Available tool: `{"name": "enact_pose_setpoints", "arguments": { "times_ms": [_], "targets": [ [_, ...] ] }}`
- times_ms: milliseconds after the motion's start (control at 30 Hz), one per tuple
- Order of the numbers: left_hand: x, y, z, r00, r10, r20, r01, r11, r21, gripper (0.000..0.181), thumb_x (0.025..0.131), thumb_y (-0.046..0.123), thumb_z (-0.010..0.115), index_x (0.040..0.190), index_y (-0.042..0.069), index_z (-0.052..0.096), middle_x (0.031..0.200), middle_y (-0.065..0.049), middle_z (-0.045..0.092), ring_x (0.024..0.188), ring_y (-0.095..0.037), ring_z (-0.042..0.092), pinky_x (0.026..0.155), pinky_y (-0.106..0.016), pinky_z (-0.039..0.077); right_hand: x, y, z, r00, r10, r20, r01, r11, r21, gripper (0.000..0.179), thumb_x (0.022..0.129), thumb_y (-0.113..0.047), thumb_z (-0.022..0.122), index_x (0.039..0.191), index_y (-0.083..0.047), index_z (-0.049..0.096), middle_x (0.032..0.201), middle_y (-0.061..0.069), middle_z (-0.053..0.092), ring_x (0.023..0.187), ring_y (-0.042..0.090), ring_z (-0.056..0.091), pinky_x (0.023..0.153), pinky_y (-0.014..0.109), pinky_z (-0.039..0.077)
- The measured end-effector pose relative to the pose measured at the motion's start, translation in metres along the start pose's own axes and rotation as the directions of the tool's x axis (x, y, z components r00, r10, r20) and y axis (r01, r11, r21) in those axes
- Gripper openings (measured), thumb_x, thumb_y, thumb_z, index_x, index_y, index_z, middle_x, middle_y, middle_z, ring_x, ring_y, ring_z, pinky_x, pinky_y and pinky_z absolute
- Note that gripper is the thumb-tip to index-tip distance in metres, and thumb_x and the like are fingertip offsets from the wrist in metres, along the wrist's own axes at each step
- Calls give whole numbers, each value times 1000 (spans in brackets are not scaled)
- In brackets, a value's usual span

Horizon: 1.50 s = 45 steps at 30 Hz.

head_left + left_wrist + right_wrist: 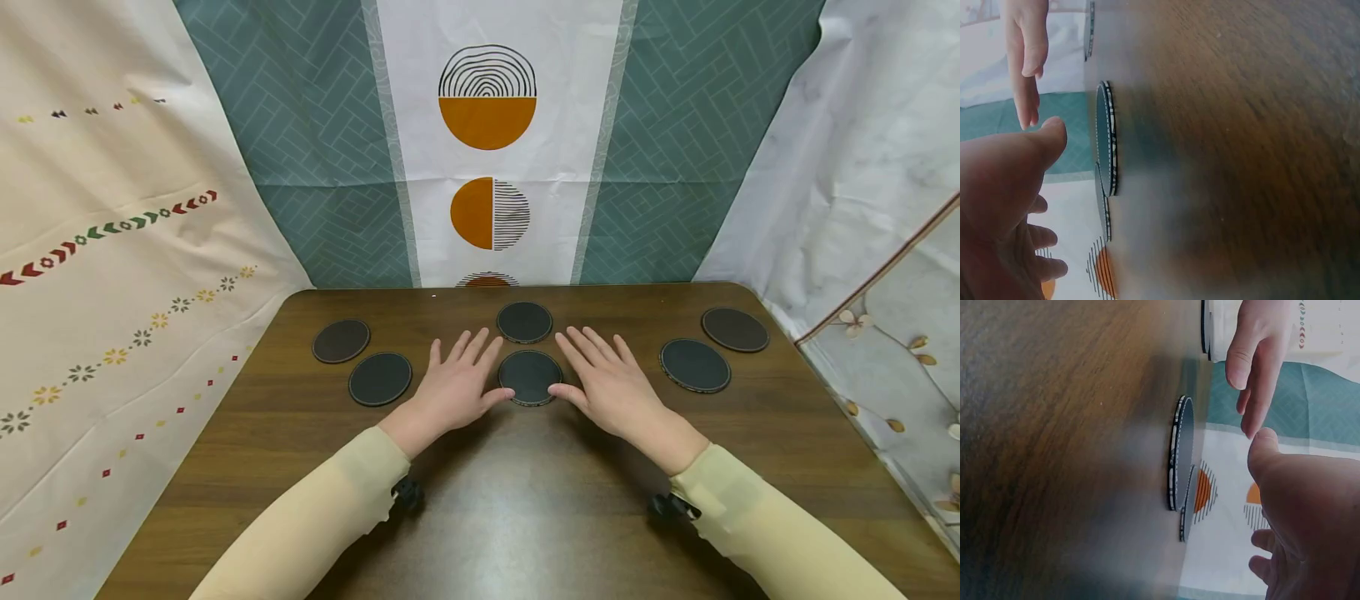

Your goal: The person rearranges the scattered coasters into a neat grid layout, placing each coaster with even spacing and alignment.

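Both hands hover over the wooden table, palms down, fingers straight and spread, holding nothing. Between them, a dark round coaster (530,377) with a stitched edge lies flat; the two thumbs overlap its left and right sides in the head view. A second dark coaster (524,322) lies just behind it. My left hand (459,385) is nearest the middle pair and a black coaster (380,379) on its left. My right hand (609,382) has a black coaster (695,365) on its right. In the wrist views, the left thumb (1054,134) and right thumb (1264,450) stand above the tabletop.
A brownish coaster (341,341) lies at the table's back left, another brownish coaster (735,329) at the back right. The wooden table (517,500) ends at a patterned curtain (322,150) behind, with cloth hangings (112,250) on the left and a marbled sheet (840,208) on the right.
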<state>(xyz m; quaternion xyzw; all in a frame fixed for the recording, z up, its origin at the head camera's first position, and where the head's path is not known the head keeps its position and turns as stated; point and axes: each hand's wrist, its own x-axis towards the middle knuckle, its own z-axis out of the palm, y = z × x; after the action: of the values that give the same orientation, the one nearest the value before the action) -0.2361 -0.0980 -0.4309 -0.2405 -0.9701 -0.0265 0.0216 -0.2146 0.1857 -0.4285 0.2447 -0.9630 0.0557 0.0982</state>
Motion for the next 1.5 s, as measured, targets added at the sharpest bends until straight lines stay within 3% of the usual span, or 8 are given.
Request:
{"name": "enact_pose_setpoints", "arguments": {
  "times_ms": [433,800,1267,1500],
  "targets": [
    [13,2,9,997,21,68,-20,1000,-16,96,106,74,55,179,20,22,182,-11,24,167,-38,22,127,-75,16,4,1,12,999,3,54,-3,1000,-1,87,109,-60,62,174,-9,34,177,17,36,165,39,29,129,69,21],
    [19,12,14,992,27,120,-25,1000,-19,97,105,74,55,179,19,22,183,-9,23,168,-36,21,127,-75,17,9,-1,20,994,-1,111,-2,1000,29,88,109,-60,62,174,-9,34,177,16,36,165,39,28,129,69,19],
    [25,15,16,986,30,163,-23,999,-39,99,105,75,56,179,20,21,181,-8,27,168,-35,19,128,-74,16,14,1,31,984,-7,180,-1,999,44,88,110,-61,59,175,-9,31,177,16,36,165,40,27,129,70,18],
    [27,14,21,987,38,156,-30,998,-51,98,105,73,60,178,18,24,179,-8,34,167,-35,23,127,-75,18,16,0,33,980,2,201,-13,999,51,88,110,-62,58,174,-8,33,176,17,37,165,41,28,129,70,19]
  ]
}}
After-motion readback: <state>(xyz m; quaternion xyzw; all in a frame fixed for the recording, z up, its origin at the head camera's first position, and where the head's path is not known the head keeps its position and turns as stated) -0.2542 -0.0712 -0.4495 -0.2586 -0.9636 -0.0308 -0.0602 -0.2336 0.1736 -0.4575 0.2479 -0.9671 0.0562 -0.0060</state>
